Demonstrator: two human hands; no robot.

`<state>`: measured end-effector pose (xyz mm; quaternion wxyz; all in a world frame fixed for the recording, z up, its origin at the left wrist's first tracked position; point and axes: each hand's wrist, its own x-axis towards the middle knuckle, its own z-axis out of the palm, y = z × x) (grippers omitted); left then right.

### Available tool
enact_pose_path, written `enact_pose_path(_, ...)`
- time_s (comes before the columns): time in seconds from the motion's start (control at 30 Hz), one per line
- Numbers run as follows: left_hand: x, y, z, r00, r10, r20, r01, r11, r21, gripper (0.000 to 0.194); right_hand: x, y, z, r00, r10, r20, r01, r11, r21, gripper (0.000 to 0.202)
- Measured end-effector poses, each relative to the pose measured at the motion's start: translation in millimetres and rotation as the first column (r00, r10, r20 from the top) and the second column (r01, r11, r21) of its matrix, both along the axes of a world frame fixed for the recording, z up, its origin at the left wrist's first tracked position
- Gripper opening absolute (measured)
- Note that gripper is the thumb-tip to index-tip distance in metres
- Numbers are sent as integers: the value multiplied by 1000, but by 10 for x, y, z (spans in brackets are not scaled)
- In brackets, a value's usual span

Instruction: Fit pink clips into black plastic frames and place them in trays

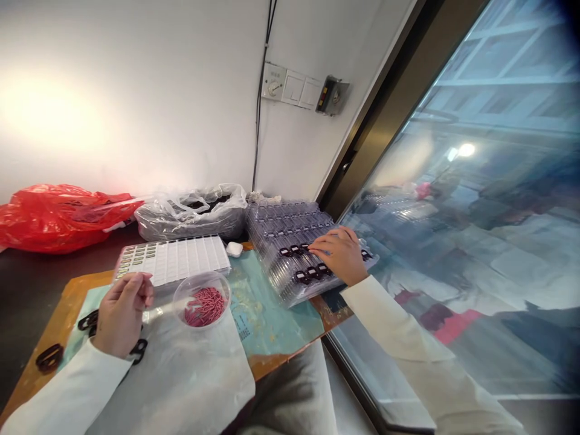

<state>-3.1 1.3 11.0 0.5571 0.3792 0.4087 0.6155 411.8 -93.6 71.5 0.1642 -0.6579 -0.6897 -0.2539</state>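
Observation:
My right hand (339,252) is over the stack of clear plastic trays (290,290), its fingers pinched at a small dark piece (305,247) in one row. Several black pieces with pale faces, such as one near the front (312,273), sit in the tray's compartments. On the left, my left hand (121,311) is raised over the work surface with its fingertips pressed together; whatever they hold, if anything, is too small to name. Black loop-shaped parts (139,350) lie partly hidden beneath it. Beside it stands a round clear tub (178,300) with small pinkish-red sticks (206,307).
Behind my left hand lies a white compartment tray (181,260) with green-grey pieces. A red bag (58,217) and a clear bag (181,223) sit along the wall. A brown loop (49,358) lies at left; a window (453,241) borders the right side.

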Motion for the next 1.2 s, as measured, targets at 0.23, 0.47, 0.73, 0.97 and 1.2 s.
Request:
enact_pose_path(0.23,-44,-7,47,1000,-19,25,19,1000,10,17,25,-20,58,998,49,26,-47,996,-69,19)
enact_pose_path(0.47,-40,-9,110,997,8,73,-12,998,57,16,-82,-81,148,993,33,115,-15,987,-161,19)
enact_pose_path(0.73,-157,93,140,908,339,247,-380,914,140,22,-653,-30,400,981,114,155,-128,988,85,22)
enact_pose_path(0.97,-438,408,7,795,566,219,-604,774,192,29,-2539,167,92,760,649,-22,-649,757,-78,13)
enact_pose_path(1.2,-462,454,-84,817,545,186,-575,794,197,27,-3233,487,-549,629,777,-36,-750,594,-292,6)
